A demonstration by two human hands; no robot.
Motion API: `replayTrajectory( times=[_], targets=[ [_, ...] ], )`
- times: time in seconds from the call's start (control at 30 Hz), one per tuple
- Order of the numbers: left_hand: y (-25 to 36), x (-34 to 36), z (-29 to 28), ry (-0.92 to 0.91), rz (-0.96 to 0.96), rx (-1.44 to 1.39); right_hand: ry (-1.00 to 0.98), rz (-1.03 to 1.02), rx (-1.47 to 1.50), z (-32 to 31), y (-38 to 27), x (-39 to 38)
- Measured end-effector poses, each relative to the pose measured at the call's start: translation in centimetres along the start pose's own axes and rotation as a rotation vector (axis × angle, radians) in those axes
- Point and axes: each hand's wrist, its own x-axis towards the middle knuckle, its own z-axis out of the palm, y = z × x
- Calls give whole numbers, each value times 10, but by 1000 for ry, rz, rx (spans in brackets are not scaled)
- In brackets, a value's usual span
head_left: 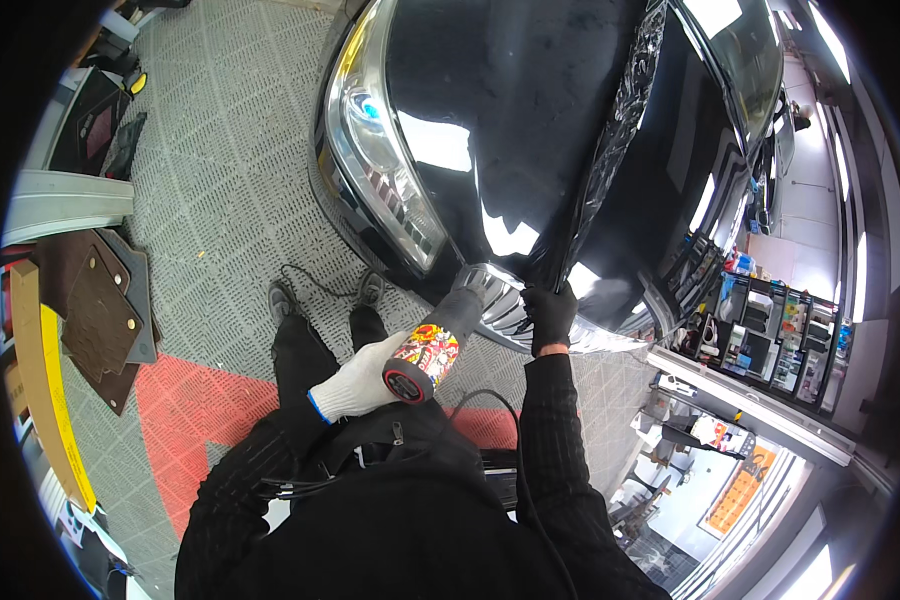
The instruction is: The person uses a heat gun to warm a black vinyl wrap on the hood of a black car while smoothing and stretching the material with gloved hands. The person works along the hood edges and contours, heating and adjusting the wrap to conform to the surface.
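Note:
My left hand [358,382], in a white knit glove with a blue cuff edge, is closed round a heat gun [432,352]. The gun is dark with a colourful stickered body, and its nozzle points up and to the right at the car's front corner. My right hand [553,314], in a black glove, is closed on the lower end of a strip of crumpled glossy black film [620,125]. That strip runs up across the black car [510,90], between the hood and the fender. Beside the nozzle is a shiny, reflective patch of bodywork [502,300].
A headlight [385,150] lies left of the hood. The gun's black cord [515,440] runs past my right arm. Brown floor mats [105,310] and a long yellow-edged box [55,390] lie at the left. Stocked shelves [770,335] stand at the right, beyond grey and red floor tiles [205,400].

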Motion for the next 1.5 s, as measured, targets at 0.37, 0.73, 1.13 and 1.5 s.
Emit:
replayTrajectory(
  times=[0.37,0.73,1.13,1.5],
  targets=[
    [-9,-1,0,12,27,-68,31,1,8,3,-1,-3],
    [-2,3,-8,22,-2,-41,131,-79,-581,9,-52,-3],
    [3,6,-9,45,44,-47,107,42,-135,23,-89,19],
    [2,-4,-15,64,20,11,103,-76,-91,21,-73,28]
  ],
)
